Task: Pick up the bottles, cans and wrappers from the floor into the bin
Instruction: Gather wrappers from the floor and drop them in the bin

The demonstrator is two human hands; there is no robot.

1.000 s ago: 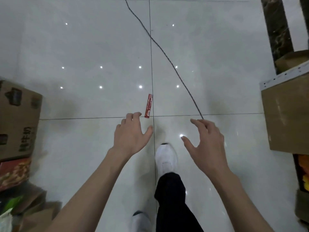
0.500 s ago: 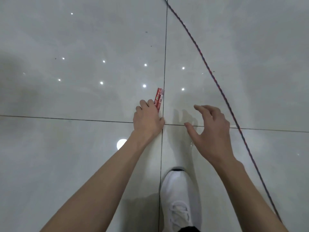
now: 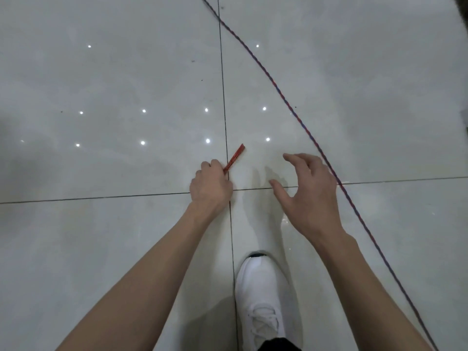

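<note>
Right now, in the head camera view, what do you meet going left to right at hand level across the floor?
Left hand, shut on the red wrapper → open right hand → twisted red and blue cord.

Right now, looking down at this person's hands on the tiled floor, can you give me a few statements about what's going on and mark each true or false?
1. The left hand pinches one end of the red wrapper. True.
2. The right hand holds a bottle. False: it is open and empty.
3. A twisted cord runs across the floor by the right hand. True.
4. The person's shoe is black. False: it is white.
5. The bin stands beside the wrapper. False: no bin is in view.
</note>
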